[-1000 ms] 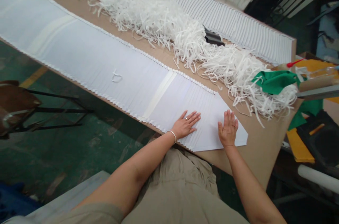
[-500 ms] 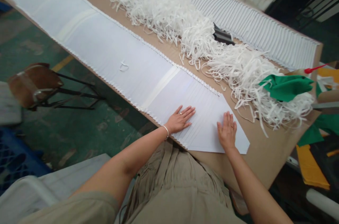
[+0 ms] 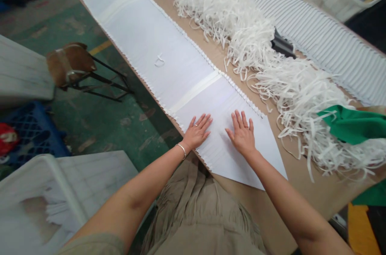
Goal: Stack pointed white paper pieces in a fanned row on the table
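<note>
A long white sheet of fabric or paper (image 3: 181, 42) runs along the near side of the table, with small white tabs down both long edges. My left hand (image 3: 196, 131) lies flat near its close edge, fingers spread, a ring and a bracelet on it. Over the sheet's end part, my right hand (image 3: 242, 133) is also spread, palm down; whether all of it touches the sheet I cannot tell. Neither hand holds anything. A small loose white strip (image 3: 159, 60) rests on the sheet farther up.
A heap of white strips (image 3: 241, 25) covers the table's middle, with a dark grey object (image 3: 282, 44) and green cloth (image 3: 356, 124) on it. Ridged white material (image 3: 301, 17) lies behind. A stool (image 3: 70, 64), a blue crate (image 3: 36, 130) and a white bin (image 3: 99, 166) stand at left.
My right hand has moved left along the sheet, nearer my left hand, and its fingers have spread. My left hand stays flat on the sheet. The view has shifted and turned.
</note>
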### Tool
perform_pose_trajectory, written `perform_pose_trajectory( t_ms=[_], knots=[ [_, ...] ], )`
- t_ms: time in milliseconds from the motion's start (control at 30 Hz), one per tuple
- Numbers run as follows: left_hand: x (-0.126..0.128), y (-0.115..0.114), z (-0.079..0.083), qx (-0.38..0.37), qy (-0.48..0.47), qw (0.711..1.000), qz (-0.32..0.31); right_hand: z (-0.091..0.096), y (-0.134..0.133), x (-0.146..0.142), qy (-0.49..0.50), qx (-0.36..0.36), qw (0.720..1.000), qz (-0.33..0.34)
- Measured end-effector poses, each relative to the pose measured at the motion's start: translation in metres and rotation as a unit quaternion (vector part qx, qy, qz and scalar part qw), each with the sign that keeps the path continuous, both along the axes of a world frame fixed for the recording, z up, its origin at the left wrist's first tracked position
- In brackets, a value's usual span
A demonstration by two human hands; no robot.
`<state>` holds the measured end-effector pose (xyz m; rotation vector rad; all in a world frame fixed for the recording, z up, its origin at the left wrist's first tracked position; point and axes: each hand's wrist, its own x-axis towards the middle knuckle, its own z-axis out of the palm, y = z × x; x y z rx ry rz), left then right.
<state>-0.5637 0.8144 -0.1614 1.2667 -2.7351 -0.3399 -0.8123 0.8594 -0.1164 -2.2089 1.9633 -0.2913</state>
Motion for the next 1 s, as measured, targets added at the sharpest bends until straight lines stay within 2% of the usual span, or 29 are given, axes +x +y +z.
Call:
perform_pose_trajectory(
  t_ms=[100, 233, 300, 367, 533, 633, 800, 900, 1000],
  knots=[
    [0.000, -0.002, 0.002, 0.003, -0.007, 1.000, -0.011, -0.006, -0.015, 0.003, 0.002, -0.001, 0.999, 0.039],
    [0.002, -0.004, -0.001, 0.011, -0.012, 1.000, -0.025, -0.025, -0.013, 0.001, 0.013, 0.037, 0.997, 0.060],
    [0.003, -0.004, -0.004, 0.013, -0.011, 1.000, -0.023, -0.025, -0.010, 0.000, 0.017, 0.044, 0.997, 0.060],
    [0.004, -0.005, -0.005, 0.016, -0.008, 1.000, -0.024, -0.018, -0.007, -0.001, 0.017, 0.039, 0.997, 0.060],
    [0.003, -0.004, -0.006, 0.023, 0.005, 0.999, -0.023, -0.003, 0.013, -0.018, 0.033, 0.013, 0.999, 0.011],
    [0.002, -0.002, -0.008, 0.024, 0.010, 1.000, -0.016, -0.010, 0.032, -0.031, 0.046, 0.036, 0.998, 0.003],
    [0.003, -0.003, -0.010, 0.019, 0.019, 1.000, -0.014, -0.024, 0.060, -0.045, 0.063, 0.026, 0.997, -0.023],
    [0.001, -0.001, -0.004, 0.021, 0.013, 1.000, -0.009, -0.022, 0.071, -0.056, 0.043, 0.037, 0.998, -0.034],
    [-0.015, 0.014, 0.009, 0.019, 0.016, 1.000, -0.002, -0.015, 0.081, -0.068, 0.018, 0.003, 0.995, -0.101]
  ],
)
